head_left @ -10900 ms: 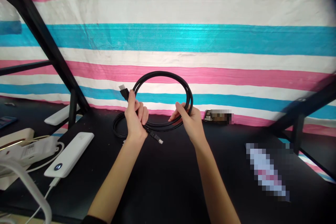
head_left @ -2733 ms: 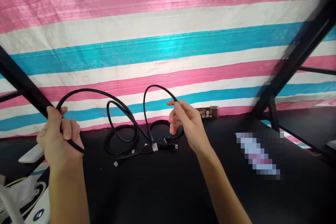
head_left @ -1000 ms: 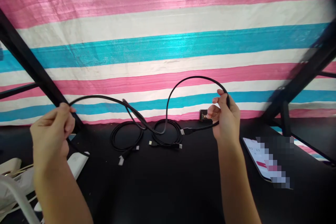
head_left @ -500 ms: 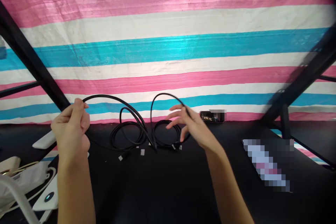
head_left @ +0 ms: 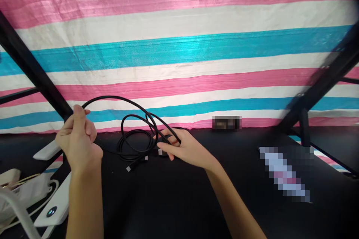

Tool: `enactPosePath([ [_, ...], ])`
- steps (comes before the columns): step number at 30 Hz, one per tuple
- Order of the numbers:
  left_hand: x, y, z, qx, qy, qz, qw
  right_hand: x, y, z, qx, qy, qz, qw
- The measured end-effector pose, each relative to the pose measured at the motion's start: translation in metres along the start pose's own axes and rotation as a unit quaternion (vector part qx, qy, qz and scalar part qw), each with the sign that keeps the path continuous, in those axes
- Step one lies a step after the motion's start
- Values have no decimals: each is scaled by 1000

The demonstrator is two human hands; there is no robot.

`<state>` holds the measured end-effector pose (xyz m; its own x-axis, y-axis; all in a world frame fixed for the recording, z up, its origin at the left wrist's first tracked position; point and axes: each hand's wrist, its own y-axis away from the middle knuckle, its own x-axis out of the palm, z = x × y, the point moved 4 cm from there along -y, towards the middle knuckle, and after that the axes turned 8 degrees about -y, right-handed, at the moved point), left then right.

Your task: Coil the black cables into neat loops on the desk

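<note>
Head view: black tabletop point(head_left: 157, 201), striped sheet point(head_left: 179, 52) behind far edge.
Left hand point(head_left: 80, 134): clamps on held cable point(head_left: 112, 97), thumb on top, above left part of tabletop.
Right hand point(head_left: 183, 148): closes round same cable, mid-tabletop towards far edge; firmness of hold, cannot tell.
Held cable: arches between hands in wide open curve; slack loops cross just left of right hand, partly over coiled cable point(head_left: 119, 145).
Coiled cable: lies in ring near far edge, two plugs point(head_left: 128, 168) on front-edge side; looks finished.
Progress: one ring formed; held cable only loosely looped, strands uneven, not yet gathered. Further plug point(head_left: 160, 152) half behind right hand, source unclear.
Textures: cable jackets smooth, round, springy by look; plug tips squared, pale, metallic; sheet crinkled, plastic-like, pink, white and blue bands.
White power bank point(head_left: 57, 203): rounded slab, round dark display, near left edge.
</note>
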<state>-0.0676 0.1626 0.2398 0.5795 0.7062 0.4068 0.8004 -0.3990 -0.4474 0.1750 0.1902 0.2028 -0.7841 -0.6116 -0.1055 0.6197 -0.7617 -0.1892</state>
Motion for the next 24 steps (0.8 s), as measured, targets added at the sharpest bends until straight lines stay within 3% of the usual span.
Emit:
enactPosePath([
  [4, -8, -11, 3, 9, -19, -29, 999, -15, 2, 6, -21, 18, -53, 998],
  [8, -20, -25, 11, 15, -47, -67, 997, -35, 10, 16, -85, 20, -110, 990],
  [13, -30, -35, 13, 18, -50, -91, 994, -73, 27, 22, -153, 29, -244, 957],
  [18, -44, -45, 11, 21, -61, -114, 991, -111, 41, 18, -160, 31, -358, 919],
  [24, -62, -53, 7, -10, -46, -142, 989, -136, 48, 10, -160, 33, -415, 895],
])
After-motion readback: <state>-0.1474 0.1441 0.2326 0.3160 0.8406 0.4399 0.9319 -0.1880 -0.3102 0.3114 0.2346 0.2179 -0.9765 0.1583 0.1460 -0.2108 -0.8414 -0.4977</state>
